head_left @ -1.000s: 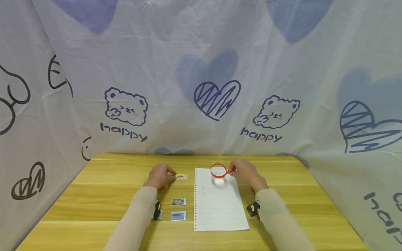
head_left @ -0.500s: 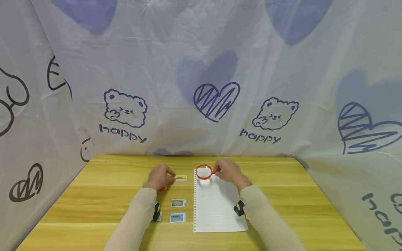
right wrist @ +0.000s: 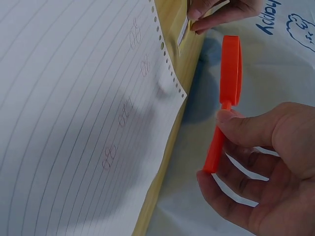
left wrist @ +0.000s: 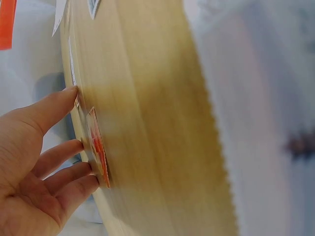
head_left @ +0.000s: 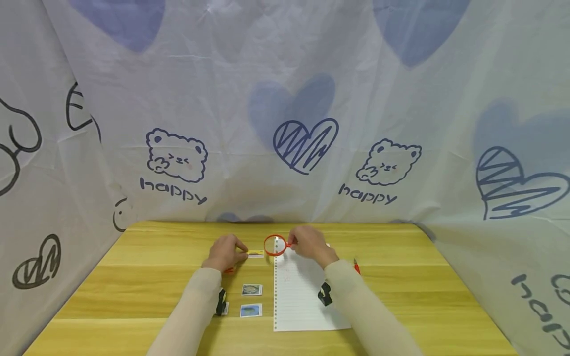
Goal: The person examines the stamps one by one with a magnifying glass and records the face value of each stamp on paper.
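My right hand (head_left: 308,242) holds a red magnifying glass (head_left: 286,245) by its handle, thumb against fingers. In the head view its round lens hangs over the top left corner of the lined paper (head_left: 294,301), just right of a small yellow stamp (head_left: 256,254). My left hand (head_left: 226,252) rests its fingertips at that stamp's left end, and in the left wrist view its thumb and fingers are extended and apart. A red stamp (left wrist: 98,147) lies beside those fingers. The magnifying glass (right wrist: 230,71) shows edge-on in the right wrist view.
Nearer on the wooden table (head_left: 147,291) lie a greyish stamp (head_left: 252,290), a blue stamp (head_left: 251,310) and one partly covered by the left wrist. Red handwritten numbers (right wrist: 123,115) mark the paper. A red pen (head_left: 356,267) lies right of it; a printed cloth (head_left: 240,163) hangs behind.
My right hand has carried the magnifying glass leftward across the paper's top to its left edge, close to the yellow stamp. The pen has come into sight. My left hand stays in place.
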`<act>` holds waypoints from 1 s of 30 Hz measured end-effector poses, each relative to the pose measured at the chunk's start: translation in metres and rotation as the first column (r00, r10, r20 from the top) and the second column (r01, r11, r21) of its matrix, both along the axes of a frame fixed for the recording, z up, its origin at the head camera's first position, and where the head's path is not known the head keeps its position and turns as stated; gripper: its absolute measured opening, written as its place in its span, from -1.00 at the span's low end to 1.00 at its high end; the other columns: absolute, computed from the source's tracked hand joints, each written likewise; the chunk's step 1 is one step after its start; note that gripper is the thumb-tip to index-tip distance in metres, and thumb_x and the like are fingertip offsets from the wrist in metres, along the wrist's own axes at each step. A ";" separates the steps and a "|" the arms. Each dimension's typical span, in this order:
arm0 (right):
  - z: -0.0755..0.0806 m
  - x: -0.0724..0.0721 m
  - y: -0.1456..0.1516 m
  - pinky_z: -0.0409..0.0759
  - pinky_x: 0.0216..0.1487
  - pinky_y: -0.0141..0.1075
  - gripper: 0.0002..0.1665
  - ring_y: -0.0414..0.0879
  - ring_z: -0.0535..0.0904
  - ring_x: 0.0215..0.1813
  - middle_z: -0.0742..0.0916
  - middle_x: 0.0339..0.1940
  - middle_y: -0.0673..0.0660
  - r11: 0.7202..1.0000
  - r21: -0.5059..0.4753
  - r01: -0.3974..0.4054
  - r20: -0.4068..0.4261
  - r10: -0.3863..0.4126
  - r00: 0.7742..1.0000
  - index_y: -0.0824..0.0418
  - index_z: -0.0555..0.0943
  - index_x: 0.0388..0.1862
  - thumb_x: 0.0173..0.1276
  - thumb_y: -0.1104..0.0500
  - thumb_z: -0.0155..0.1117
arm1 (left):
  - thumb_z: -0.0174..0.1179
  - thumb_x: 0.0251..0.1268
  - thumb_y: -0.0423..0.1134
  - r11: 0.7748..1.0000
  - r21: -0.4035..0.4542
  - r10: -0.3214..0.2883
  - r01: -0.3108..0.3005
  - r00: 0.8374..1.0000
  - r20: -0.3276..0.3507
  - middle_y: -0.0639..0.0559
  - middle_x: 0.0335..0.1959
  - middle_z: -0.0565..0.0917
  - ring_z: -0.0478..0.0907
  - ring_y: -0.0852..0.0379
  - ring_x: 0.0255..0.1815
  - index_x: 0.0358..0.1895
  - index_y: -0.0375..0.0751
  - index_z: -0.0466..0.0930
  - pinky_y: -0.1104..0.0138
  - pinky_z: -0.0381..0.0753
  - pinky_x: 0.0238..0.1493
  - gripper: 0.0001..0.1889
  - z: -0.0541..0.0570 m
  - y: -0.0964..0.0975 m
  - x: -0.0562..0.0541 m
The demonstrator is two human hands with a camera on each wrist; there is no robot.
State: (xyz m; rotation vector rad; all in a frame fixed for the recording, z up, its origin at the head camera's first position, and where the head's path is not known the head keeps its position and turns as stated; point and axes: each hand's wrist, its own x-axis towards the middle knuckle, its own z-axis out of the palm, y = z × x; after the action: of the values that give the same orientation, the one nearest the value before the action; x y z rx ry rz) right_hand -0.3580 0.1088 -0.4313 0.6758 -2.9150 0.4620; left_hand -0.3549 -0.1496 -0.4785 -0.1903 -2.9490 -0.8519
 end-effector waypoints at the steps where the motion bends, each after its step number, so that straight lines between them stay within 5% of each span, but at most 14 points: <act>1: -0.001 0.000 -0.002 0.60 -0.23 -0.21 -0.90 -0.13 0.59 -0.30 0.78 -0.37 0.00 1.000 -0.001 -0.004 -0.002 0.004 1.000 0.13 0.73 -0.36 0.27 0.32 0.47 | 0.48 0.22 -0.21 1.000 0.001 -0.001 0.001 1.000 0.002 -0.14 0.11 0.78 0.61 -0.25 0.26 -0.14 -0.09 0.87 -0.11 0.58 0.29 -0.84 0.000 0.000 0.000; 30: -0.023 -0.004 -0.033 0.70 -0.21 -0.04 -0.77 0.02 0.73 -0.15 0.82 -0.27 0.05 1.000 0.000 -0.007 -0.090 0.007 0.996 0.13 0.77 -0.32 0.19 0.43 0.33 | 0.47 0.24 -0.20 1.000 0.012 0.001 -0.001 1.000 0.015 -0.13 0.12 0.78 0.61 -0.24 0.26 -0.14 -0.07 0.86 -0.12 0.57 0.30 -0.85 -0.003 -0.001 -0.002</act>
State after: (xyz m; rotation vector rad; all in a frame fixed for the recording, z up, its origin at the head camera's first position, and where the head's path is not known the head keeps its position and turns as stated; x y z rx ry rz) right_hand -0.3625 0.0754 -0.4544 0.6886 -2.8292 0.4213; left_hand -0.3569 -0.1504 -0.4811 -0.1824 -2.9564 -0.8746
